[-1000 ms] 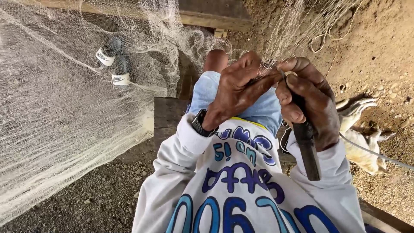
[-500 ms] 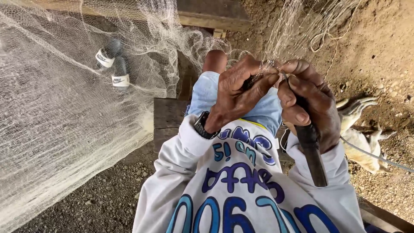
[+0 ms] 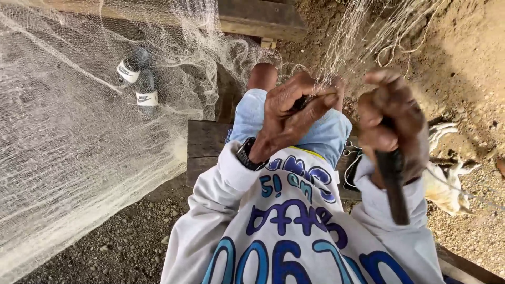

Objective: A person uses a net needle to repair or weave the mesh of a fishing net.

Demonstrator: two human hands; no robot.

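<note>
My left hand pinches strands of a fine white fishing net just above my knee, fingers closed on the mesh. My right hand is to the right of it, a little apart, gripping a dark netting needle whose long end points down toward my sleeve. Thin net threads run up from both hands toward the top right. A dark watch sits on my left wrist. I wear a white long-sleeved shirt with blue lettering and light blue shorts.
The net spreads wide over the left half of the view. A pair of dark sandals lies under it. I sit on a wooden bench; another plank lies beyond. A white cloth rests on the gravel at right.
My right hand has pulled away to the right from my left hand, carrying the needle with it. My left hand has kept its pinch on the net.
</note>
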